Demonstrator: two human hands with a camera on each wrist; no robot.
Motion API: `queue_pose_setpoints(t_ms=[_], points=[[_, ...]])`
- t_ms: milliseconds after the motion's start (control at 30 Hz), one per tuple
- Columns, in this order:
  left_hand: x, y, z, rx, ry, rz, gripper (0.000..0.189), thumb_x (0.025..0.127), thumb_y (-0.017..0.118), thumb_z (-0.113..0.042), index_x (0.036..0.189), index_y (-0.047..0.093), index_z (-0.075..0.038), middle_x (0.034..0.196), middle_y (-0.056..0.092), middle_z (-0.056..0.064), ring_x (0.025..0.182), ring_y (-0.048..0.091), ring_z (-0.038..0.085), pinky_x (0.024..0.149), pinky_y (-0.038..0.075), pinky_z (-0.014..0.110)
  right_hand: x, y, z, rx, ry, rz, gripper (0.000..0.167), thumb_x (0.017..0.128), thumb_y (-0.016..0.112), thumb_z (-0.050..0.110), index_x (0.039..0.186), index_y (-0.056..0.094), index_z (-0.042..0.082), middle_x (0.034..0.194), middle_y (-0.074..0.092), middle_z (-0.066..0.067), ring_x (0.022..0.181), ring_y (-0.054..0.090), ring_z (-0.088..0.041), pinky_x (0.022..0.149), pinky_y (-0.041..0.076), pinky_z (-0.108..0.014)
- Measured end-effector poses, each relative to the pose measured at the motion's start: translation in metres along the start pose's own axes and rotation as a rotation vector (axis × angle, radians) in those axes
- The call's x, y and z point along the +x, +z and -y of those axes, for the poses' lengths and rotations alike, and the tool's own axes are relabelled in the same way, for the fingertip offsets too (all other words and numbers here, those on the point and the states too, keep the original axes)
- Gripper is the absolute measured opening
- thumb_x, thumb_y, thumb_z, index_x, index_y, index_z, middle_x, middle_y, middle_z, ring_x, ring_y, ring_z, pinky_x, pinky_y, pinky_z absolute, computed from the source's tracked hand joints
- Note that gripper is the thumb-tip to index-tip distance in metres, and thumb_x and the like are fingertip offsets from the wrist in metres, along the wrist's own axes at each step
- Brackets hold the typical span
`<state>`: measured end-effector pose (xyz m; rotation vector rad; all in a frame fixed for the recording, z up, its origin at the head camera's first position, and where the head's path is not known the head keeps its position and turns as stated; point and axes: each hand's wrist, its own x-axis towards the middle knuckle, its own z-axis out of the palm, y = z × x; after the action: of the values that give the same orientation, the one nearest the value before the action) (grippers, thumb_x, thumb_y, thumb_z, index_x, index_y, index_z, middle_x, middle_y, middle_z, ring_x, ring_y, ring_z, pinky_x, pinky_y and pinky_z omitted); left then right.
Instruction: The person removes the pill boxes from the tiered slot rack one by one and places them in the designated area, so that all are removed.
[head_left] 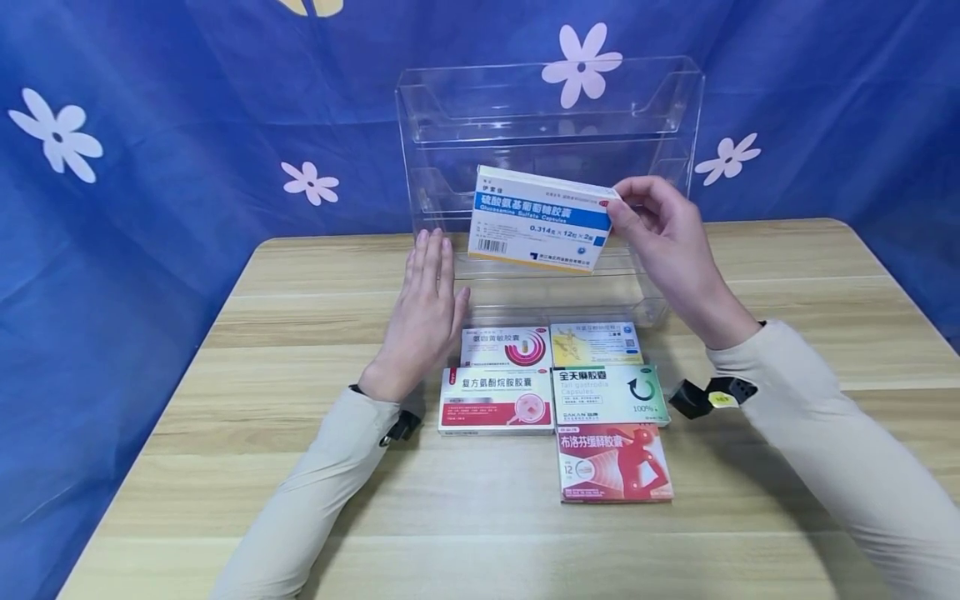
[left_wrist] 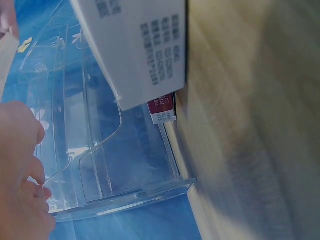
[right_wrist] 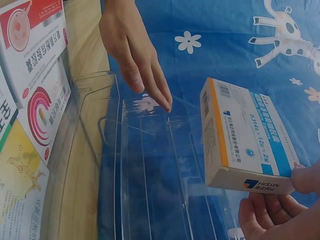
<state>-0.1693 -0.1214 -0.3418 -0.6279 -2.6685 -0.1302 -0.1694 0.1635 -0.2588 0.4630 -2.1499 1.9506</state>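
My right hand point(head_left: 663, 237) pinches the right end of a blue and white medicine box point(head_left: 540, 218), holding it up in front of a clear tiered plastic rack point(head_left: 551, 100). In the right wrist view the box point(right_wrist: 250, 135) shows its orange edge, with the thumb on one face and fingers behind. My left hand point(head_left: 427, 308) has straight fingers and lies along the rack's left side. From the left wrist camera the rack point(left_wrist: 135, 165) appears close beside that hand point(left_wrist: 22, 175). Whether its fingers touch the plastic, I cannot tell.
Several medicine boxes lie before the rack: a white box with pink rings point(head_left: 504, 347), a yellow-white box point(head_left: 596, 344), a red-white box point(head_left: 495, 398), a green-white box point(head_left: 611, 396) and a red box point(head_left: 615, 463). They sit on a wooden table point(head_left: 300, 333). A blue flowered curtain point(head_left: 187, 125) hangs behind.
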Motion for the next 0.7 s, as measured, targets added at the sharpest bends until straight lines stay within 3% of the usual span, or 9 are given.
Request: queue_pose_setpoints(t_ms=[333, 700], points=[[0.000, 0.000, 0.000, 0.010, 0.005, -0.005, 0.062, 0.104, 0.033, -0.025, 0.148, 0.010, 0.014, 0.156, 0.006, 0.030, 0.146, -0.007, 0.036, 0.120, 0.001, 0.044, -0.010, -0.003, -0.007, -0.034, 0.060, 0.025, 0.025, 0.099, 0.055, 0.018, 0.116, 0.056, -0.001, 0.104, 0.060, -0.008, 0.094, 0.060, -0.017, 0.085, 0.052, -0.022], [-0.001, 0.002, 0.001, -0.009, 0.013, -0.027, 0.061, 0.104, 0.032, -0.022, 0.148, 0.011, 0.014, 0.156, 0.005, 0.031, 0.146, -0.007, 0.036, 0.120, 0.001, 0.044, -0.023, -0.004, -0.014, 0.014, 0.109, 0.056, 0.026, 0.099, 0.055, 0.019, 0.115, 0.055, 0.000, 0.105, 0.060, -0.009, 0.097, 0.062, -0.017, 0.086, 0.053, -0.023]])
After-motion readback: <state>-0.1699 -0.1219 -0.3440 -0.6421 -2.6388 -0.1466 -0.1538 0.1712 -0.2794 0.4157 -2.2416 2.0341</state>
